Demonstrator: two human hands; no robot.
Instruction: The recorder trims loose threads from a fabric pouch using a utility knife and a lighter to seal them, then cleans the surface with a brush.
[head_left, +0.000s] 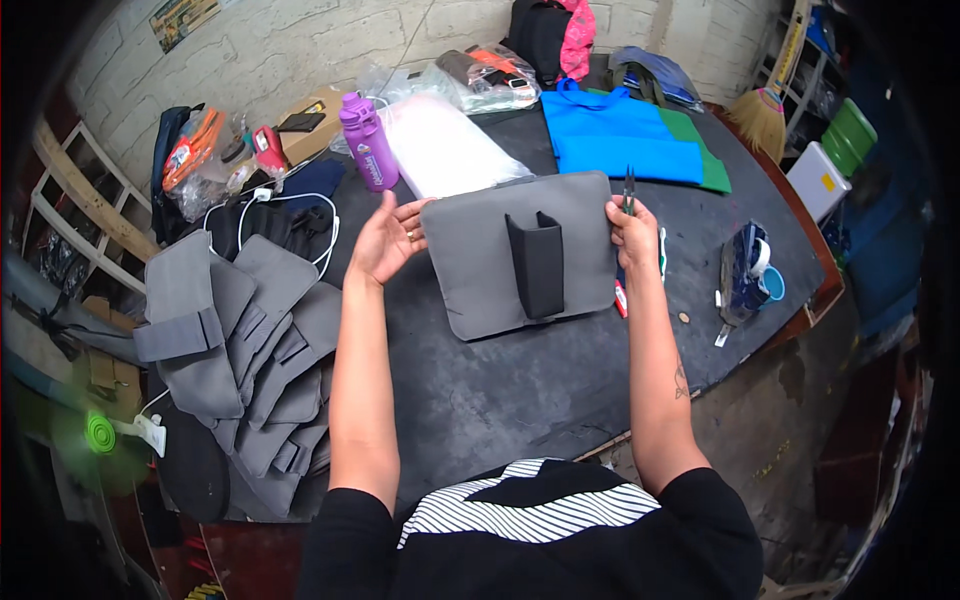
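Below the black-and-white striped shirt (530,500), the dark round desk (500,390) carries a grey felt panel with a dark pocket (520,255) at centre, left hand (385,240) open-fingered at nine o'clock, right hand (632,228) clamped on small snips (629,190) at three o'clock, apparently mid thread-trimming inspection.

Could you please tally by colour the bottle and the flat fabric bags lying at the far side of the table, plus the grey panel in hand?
Purple: 1, the bottle
Blue: 1, the blue bag
Green: 1, the green bag under it
Grey: 1, the grey panel, between left hand and right hand
Total: 4
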